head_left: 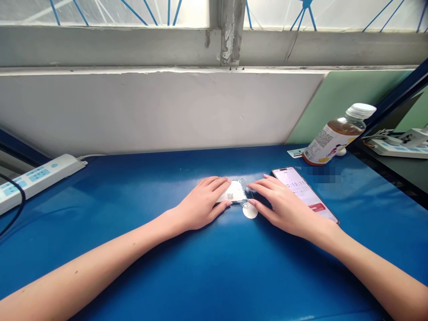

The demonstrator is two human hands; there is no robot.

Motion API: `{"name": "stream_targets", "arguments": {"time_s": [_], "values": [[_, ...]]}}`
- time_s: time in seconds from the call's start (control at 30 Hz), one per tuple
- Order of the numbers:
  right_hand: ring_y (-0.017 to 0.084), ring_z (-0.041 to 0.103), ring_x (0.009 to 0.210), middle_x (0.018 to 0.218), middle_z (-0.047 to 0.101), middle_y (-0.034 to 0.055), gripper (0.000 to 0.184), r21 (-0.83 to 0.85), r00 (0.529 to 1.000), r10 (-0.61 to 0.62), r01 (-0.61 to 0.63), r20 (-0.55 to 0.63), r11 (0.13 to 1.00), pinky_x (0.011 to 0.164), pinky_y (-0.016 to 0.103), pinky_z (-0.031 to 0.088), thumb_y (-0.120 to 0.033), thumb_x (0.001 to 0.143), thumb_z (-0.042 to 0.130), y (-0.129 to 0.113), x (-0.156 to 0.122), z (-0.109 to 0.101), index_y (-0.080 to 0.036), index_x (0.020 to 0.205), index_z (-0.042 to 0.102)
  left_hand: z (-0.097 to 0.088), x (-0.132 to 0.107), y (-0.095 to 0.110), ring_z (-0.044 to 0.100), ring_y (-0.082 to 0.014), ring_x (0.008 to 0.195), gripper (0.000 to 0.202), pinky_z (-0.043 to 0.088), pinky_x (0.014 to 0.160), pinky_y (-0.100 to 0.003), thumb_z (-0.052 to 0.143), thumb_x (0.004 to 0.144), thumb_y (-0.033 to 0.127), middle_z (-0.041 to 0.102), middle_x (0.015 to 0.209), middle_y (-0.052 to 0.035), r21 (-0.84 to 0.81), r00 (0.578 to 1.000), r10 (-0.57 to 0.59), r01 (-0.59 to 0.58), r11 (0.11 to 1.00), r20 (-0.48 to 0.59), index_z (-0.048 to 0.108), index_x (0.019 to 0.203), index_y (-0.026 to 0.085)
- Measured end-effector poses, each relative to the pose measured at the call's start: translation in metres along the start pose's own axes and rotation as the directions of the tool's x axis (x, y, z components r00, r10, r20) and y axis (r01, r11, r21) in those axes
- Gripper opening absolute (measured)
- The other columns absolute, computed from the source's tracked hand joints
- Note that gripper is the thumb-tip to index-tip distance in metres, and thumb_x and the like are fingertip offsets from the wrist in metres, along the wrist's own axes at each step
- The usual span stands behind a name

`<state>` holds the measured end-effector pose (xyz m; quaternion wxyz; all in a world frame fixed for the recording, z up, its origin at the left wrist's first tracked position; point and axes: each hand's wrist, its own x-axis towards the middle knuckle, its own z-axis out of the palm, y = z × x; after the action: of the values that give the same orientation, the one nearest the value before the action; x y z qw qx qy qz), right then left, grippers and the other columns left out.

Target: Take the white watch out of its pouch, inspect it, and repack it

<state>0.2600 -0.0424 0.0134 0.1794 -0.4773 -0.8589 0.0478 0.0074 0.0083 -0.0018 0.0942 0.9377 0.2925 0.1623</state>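
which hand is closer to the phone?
Right. The right hand lies directly beside the phone, at its left edge. The left hand is farther left, resting on the small white packet.

At two o'clock from my hands, the phone (305,193) screen reads "0:13:11". The bottle (335,135) label's print and the small packet's (235,191) code are too small to read.

The head camera is looking forward and down from the person's head, close over the blue table (214,267). It is facing the wall (150,111) and window behind.
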Motion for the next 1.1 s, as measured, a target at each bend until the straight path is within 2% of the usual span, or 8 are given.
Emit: {"name": "stream_targets", "arguments": {"time_s": [0.1,0.2,0.47,0.67,0.77,0.9,1.1], "values": [[0.03,0.063,0.106,0.109,0.07,0.012,0.033,0.072,1.0,0.01,-0.011,0.023,0.997,0.095,0.054,0.051,-0.028,0.098,0.044,-0.002,0.0,0.0,-0.019,0.126,0.059,0.0,-0.001,0.004,0.037,-0.0328,0.139,0.049,0.034,0.113,-0.051,0.043,0.101,0.04,0.048,0.146,-0.0151,0.013,0.998,-0.026,0.025,1.0,0.05,0.043,0.142,0.012],[0.029,0.062,0.107,0.113,0.069,0.0122,0.032,0.133,1.0,0.015,-0.015,0.007,0.991,0.091,0.049,0.053,-0.026,0.097,0.046,-0.004,0.0,-0.001,-0.02,0.126,0.058,0.0,-0.002,0.008,0.034,-0.0336,0.141,0.051,0.032,0.114,-0.052,0.042,0.102,0.039,0.044,0.149,-0.0155,0.027,0.996,-0.041,0.039,0.999,0.079,0.041,0.144,0.012],[0.025,0.06,0.116,0.126,0.065,0.0108,0.034,0.258,0.998,0.054,-0.064,0.044,0.964,0.098,0.04,0.051,-0.032,0.097,0.049,-0.014,-0.001,-0.002,-0.02,0.128,0.057,-0.001,-0.002,0.009,0.03,-0.0332,0.144,0.052,0.03,0.115,-0.051,0.038,0.102,0.037,0.039,0.152,-0.0164,0.033,0.994,-0.037,0.033,0.999,0.104,0.036,0.147,0.01],[0.027,0.056,0.121,0.132,0.059,0.0134,0.039,0.192,0.999,0.027,-0.03,0.02,0.981,0.1,0.042,0.051,-0.032,0.097,0.049,-0.01,-0.003,0.009,-0.018,0.133,0.054,0.0,-0.003,0.01,0.031,-0.0325,0.144,0.053,0.03,0.115,-0.052,0.038,0.102,0.04,0.038,0.153,-0.0149,0.055,0.993,-0.046,0.04,0.998,0.112,0.035,0.148,0.014],[0.029,0.055,0.122,0.133,0.059,0.0157,0.04,0.132,1.0,-0.005,0.005,-0.001,0.991,0.101,0.044,0.051,-0.031,0.097,0.049,-0.007,-0.003,0.013,-0.014,0.132,0.054,0.0,-0.003,0.01,0.032,-0.0331,0.142,0.053,0.03,0.115,-0.052,0.038,0.102,0.04,0.039,0.152,-0.016,0.066,0.993,-0.043,0.036,0.997,0.107,0.036,0.147,0.012],[0.029,0.053,0.126,0.13,0.063,0.0153,0.037,0.083,0.997,-0.07,0.073,-0.038,0.994,0.104,0.046,0.048,-0.026,0.098,0.045,-0.01,-0.002,0.014,-0.012,0.132,0.054,0.001,-0.003,0.009,0.033,-0.0329,0.142,0.053,0.031,0.115,-0.051,0.037,0.102,0.04,0.04,0.152,-0.0158,0.065,0.995,-0.027,0.021,0.998,0.092,0.037,0.147,0.011],[0.028,0.054,0.125,0.136,0.057,0.0193,0.038,0.043,0.993,-0.094,0.097,-0.067,0.994,0.102,0.045,0.05,-0.02,0.099,0.042,-0.016,-0.001,0.014,-0.011,0.134,0.052,0.001,-0.003,0.008,0.036,-0.033,0.14,0.05,0.032,0.113,-0.051,0.038,0.102,0.038,0.042,0.15,-0.0158,0.06,0.998,-0.002,-0.003,0.998,0.069,0.038,0.146,0.012]]}}
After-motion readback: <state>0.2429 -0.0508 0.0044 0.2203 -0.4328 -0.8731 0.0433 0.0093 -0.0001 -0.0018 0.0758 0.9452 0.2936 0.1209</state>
